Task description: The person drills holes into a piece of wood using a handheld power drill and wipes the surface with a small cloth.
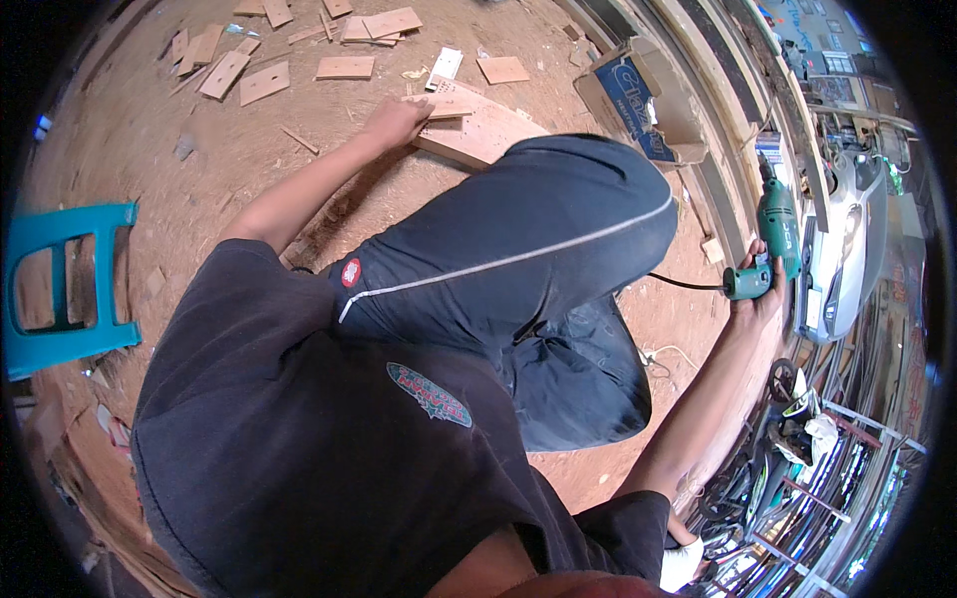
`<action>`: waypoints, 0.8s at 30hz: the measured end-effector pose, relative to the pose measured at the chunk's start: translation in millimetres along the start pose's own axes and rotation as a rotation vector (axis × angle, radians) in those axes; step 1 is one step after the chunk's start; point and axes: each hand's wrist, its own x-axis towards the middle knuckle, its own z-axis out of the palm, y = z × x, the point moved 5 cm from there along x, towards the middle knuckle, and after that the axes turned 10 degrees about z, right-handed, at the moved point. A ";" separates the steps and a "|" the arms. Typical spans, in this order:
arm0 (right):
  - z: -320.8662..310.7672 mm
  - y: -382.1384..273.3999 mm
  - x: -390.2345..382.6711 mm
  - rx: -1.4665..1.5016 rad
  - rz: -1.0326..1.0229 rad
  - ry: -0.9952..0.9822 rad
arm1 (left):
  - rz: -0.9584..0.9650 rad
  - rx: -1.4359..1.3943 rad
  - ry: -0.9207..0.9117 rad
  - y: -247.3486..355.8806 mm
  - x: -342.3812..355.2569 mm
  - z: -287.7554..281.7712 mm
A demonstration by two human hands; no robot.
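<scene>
My right hand [760,289] is wrapped round the handle of a green power drill [778,224]. The drill is held out to the right with its chuck end pointing up in the picture, and a black cord [688,285] runs from its handle behind my knee. My left hand [397,122] reaches forward and grips the end of a small flat wooden piece [446,113]. That piece lies on a thick pale wooden board [488,133] dotted with small dark holes, partly hidden by my raised leg. The drill is well apart from the board.
Several cut wooden pieces [264,83], some with drilled holes, lie scattered on the dirt floor [199,179] ahead. A cardboard box [638,100] stands beyond my knee beside long timbers [713,90]. A teal plastic stool [75,284] is at left; a silver car [842,249] and motorbike [773,468] are at right.
</scene>
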 end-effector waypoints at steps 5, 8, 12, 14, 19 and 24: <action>-14.7 12.9 -12.9 -0.297 -0.010 0.158 | 0.070 -0.034 -0.073 1.4 21.3 3.6; 26.1 30.4 -26.3 -0.639 0.044 0.308 | 0.027 -0.113 -0.185 -18.1 31.1 5.9; 38.0 46.5 -41.1 -0.797 0.150 0.353 | -0.021 -0.077 -0.430 -5.4 75.9 -15.3; 45.3 57.6 -45.8 -0.785 0.247 0.373 | -0.039 -0.065 -0.447 -8.6 97.3 -20.3; 41.5 52.1 -47.6 -0.885 0.212 0.314 | 0.044 -0.097 -0.426 28.2 174.5 -32.2; 48.1 46.7 2.1 -1.134 0.261 0.248 | 0.259 -0.107 -0.423 15.1 261.4 -39.9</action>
